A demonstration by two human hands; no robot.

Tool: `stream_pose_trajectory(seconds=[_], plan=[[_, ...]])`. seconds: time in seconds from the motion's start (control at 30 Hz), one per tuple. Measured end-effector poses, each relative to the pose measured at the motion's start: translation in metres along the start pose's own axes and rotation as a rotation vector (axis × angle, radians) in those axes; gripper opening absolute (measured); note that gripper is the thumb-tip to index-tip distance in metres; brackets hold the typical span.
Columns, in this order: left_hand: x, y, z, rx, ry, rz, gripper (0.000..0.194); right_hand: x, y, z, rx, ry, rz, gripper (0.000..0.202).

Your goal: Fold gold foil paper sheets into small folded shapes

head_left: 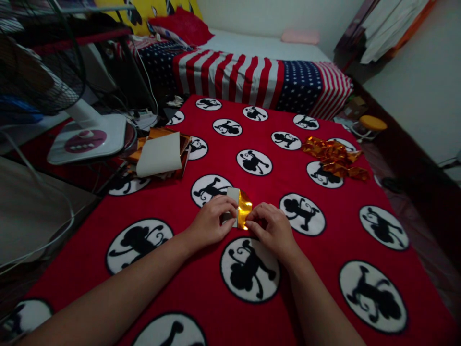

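As left hand (212, 220) and right hand (274, 229) curl inward, both hold paper (245, 206)

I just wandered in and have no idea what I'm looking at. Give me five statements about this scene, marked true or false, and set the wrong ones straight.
1. The left hand and right hand both touch a small grey-and-gold foil sheet. True.
2. The stack of orange foil and pale sheets lies at the picture's right. False: it lies at the left.
3. The red cloth bears white discs with black animal figures. True.
4. The crumpled, shiny orange foil strips lie between the hands. False: they lie farther off, to the right.
5. The white fan base with a pinkish oval panel stands at the picture's left. True.
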State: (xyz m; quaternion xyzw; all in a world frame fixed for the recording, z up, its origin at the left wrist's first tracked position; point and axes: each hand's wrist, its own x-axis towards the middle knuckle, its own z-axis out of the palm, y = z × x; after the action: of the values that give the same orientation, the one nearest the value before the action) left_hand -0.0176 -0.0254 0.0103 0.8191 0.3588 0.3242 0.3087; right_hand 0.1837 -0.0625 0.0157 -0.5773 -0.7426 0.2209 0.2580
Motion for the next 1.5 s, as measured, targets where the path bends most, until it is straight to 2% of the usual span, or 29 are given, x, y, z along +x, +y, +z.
stream_pose_trajectory(seconds=[0.27,0.63,1.0,1.5], plan=[[0.0,0.0,0.001,0.045,-0.009,0.031,0.014,0.001,0.001,0.005,0.005,0.057,0.005,0.009],[0.002,0.002,0.003,0.071,0.032,-0.045,0.008,0.0,0.003,0.013,0.026,0.147,0.069,0.006],[0.003,0.002,0.008,0.106,0.029,-0.084,0.01,0.0,0.002,0.013,0.03,0.155,0.062,0.008],[0.002,0.0,0.01,0.11,0.037,-0.038,0.011,0.001,0.001,0.012,0.025,0.13,0.068,0.008]])
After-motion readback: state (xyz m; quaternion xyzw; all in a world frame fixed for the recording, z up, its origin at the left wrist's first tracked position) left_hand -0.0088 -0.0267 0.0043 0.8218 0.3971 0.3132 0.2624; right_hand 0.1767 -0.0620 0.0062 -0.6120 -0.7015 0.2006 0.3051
